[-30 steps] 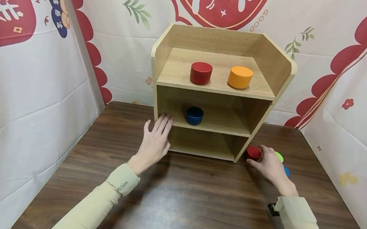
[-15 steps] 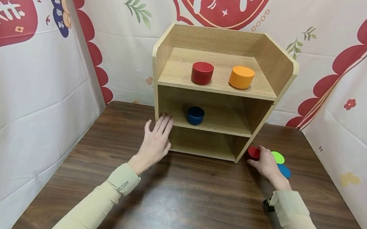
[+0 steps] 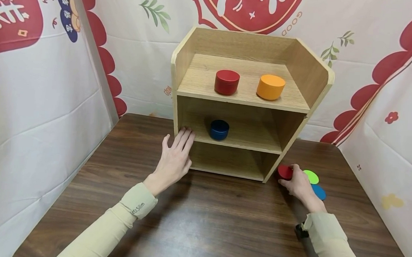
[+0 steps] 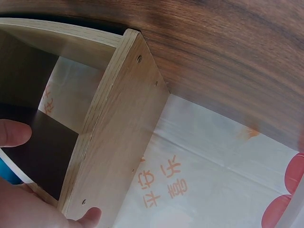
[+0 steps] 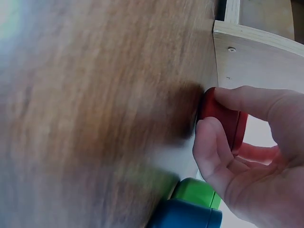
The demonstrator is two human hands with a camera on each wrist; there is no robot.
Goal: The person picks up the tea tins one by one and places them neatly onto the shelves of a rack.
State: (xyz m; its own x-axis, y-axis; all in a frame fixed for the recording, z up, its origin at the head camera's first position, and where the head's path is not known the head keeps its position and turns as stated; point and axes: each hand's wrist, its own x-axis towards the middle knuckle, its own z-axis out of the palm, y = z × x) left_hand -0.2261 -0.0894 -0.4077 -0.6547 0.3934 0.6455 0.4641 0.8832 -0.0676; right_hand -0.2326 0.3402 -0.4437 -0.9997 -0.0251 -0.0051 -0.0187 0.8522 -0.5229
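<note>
In the head view, my right hand (image 3: 299, 185) is around a round red lidded tin (image 3: 285, 172) standing on the table by the shelf's right side. The right wrist view shows my thumb and fingers pinching this tin (image 5: 228, 121) at its sides. My left hand (image 3: 171, 159) rests on the front left edge of the small wooden shelf (image 3: 238, 146), its fingers mostly straight. In the left wrist view, one fingertip lies outside the side panel (image 4: 126, 109), another digit inside. A green tin (image 3: 311, 176) and a blue tin (image 3: 319, 192) sit just right of my right hand.
Another red tin (image 3: 227, 82) and an orange tin (image 3: 271, 87) stand on the top shelf. A dark blue tin (image 3: 219, 130) is on the middle shelf. The brown table (image 3: 201, 221) is bounded by printed cloth (image 3: 136, 62) behind and at the sides.
My right hand has moved slightly left and closed in on the red tin, uncovering more of the green and blue tins. The left hand has stayed on the shelf edge.
</note>
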